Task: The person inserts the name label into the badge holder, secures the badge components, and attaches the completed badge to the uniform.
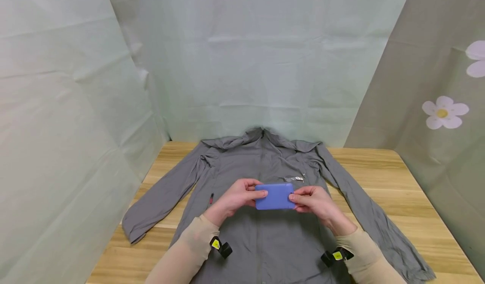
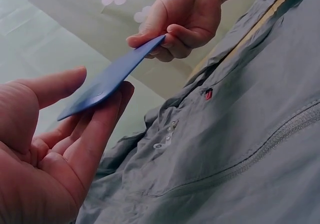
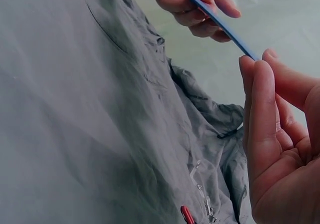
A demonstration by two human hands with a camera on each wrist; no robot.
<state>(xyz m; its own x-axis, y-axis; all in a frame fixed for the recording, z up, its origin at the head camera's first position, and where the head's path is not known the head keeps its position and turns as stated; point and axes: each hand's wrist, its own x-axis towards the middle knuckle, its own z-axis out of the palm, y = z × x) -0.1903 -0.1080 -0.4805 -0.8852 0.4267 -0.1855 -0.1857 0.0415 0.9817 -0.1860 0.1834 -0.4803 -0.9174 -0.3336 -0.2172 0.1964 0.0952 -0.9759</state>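
Note:
A thin, flat blue rectangular piece [image 1: 275,196] with rounded corners is held over a grey zip jacket [image 1: 242,242]; its exact kind I cannot tell. My right hand [image 1: 315,202] pinches its right end between thumb and fingers, as the right wrist view shows. My left hand [image 1: 238,197] is at its other end. Seen from the left wrist, the left fingers [image 2: 100,134] lie under the piece while the thumb stands a little apart from it. The jacket lies spread front up, sleeves out to both sides.
A wooden table [image 1: 382,183] carries the jacket. A silver zipper pull [image 1: 294,178] sits on the jacket's chest, and a red and black pull [image 1: 211,198] farther left. Pale sheets [image 1: 261,57] hang behind and at the left; a flower-patterned one [image 1: 413,86] hangs at the right.

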